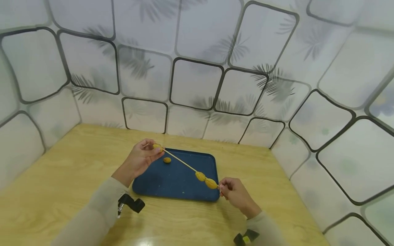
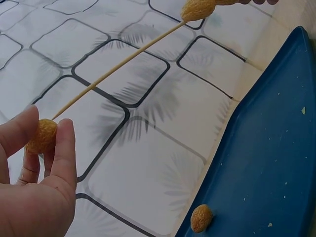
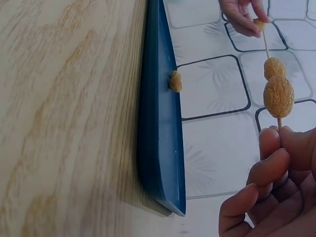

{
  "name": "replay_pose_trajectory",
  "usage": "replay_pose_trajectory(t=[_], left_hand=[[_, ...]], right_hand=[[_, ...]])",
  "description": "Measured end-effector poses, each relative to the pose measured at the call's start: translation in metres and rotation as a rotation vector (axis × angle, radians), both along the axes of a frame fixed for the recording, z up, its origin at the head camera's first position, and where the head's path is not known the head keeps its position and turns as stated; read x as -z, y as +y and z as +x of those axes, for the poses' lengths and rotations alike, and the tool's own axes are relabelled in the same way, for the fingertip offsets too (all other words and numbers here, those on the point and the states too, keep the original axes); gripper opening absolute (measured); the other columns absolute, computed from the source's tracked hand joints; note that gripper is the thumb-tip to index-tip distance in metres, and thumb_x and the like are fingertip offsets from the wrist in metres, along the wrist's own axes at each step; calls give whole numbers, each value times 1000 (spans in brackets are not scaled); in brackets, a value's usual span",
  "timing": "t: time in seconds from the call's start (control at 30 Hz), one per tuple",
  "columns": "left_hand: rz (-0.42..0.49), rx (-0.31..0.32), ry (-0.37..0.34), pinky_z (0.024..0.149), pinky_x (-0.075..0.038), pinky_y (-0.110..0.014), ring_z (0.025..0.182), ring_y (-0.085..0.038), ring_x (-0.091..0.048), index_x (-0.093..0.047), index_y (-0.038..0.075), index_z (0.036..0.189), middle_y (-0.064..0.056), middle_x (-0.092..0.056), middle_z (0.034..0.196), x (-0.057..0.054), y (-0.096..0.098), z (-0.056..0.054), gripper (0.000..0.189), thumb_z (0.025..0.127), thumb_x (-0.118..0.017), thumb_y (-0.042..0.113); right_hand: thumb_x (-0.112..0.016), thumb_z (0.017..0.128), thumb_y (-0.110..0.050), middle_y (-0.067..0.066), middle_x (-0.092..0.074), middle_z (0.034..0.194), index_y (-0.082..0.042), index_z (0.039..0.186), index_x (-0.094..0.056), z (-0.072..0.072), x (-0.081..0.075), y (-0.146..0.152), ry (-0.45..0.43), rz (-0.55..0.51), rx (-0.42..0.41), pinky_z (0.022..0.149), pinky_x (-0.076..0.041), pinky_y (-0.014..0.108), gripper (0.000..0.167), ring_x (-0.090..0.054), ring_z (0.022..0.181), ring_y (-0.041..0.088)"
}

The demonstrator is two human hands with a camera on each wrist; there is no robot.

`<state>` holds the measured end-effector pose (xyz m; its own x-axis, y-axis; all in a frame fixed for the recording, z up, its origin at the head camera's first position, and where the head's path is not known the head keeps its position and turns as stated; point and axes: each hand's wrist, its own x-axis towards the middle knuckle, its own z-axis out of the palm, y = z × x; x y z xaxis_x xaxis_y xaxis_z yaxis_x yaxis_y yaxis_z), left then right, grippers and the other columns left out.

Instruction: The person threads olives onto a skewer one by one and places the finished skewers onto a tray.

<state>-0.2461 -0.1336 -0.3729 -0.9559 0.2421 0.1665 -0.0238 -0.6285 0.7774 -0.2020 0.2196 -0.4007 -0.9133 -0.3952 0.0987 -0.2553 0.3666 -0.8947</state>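
Observation:
My left hand point(image 1: 141, 160) pinches a wrinkled golden-brown ball point(image 2: 42, 137) between thumb and fingers, right at the tip of a thin wooden skewer point(image 1: 181, 161). At the skewer's other end, my right hand point(image 1: 237, 195) grips the short bare length between thumb and fingers. Two more wrinkled balls are threaded near that hand: a larger oval one point(image 3: 279, 97) closest to the fingers, and a smaller one point(image 3: 273, 68) touching it. The skewer slants down from left to right above a blue tray point(image 1: 184, 186). A loose ball point(image 1: 167, 160) lies on the tray.
The tray has a raised rim and holds small pale crumbs. It sits on a light wooden table point(image 1: 77, 171). Patterned white walls point(image 1: 197, 82) rise at the table's back and along its sides. Dark straps point(image 1: 131, 203) are on both sleeved forearms.

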Motion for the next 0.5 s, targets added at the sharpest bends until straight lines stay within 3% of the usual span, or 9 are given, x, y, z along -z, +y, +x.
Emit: replay_pose_trajectory(t=[0.17,0.5], left_hand=[[-32,-8,7,86,-53,-27,93,-18,-66,-52,9,99,-7,-56,95,1,1,-1,23,92,-57,-12],[-78,-23,-4,87,-53,-29,92,-18,-66,-53,7,104,-6,-53,96,2,5,0,23,90,-63,-8]], right_hand=[[-49,99,5,13,-54,69,16,90,-57,1,-5,-1,20,6,17,51,-41,22,16,-45,56,9],[-50,99,3,7,-54,70,14,92,-57,3,-6,-3,13,15,27,51,-41,23,15,-47,57,11]])
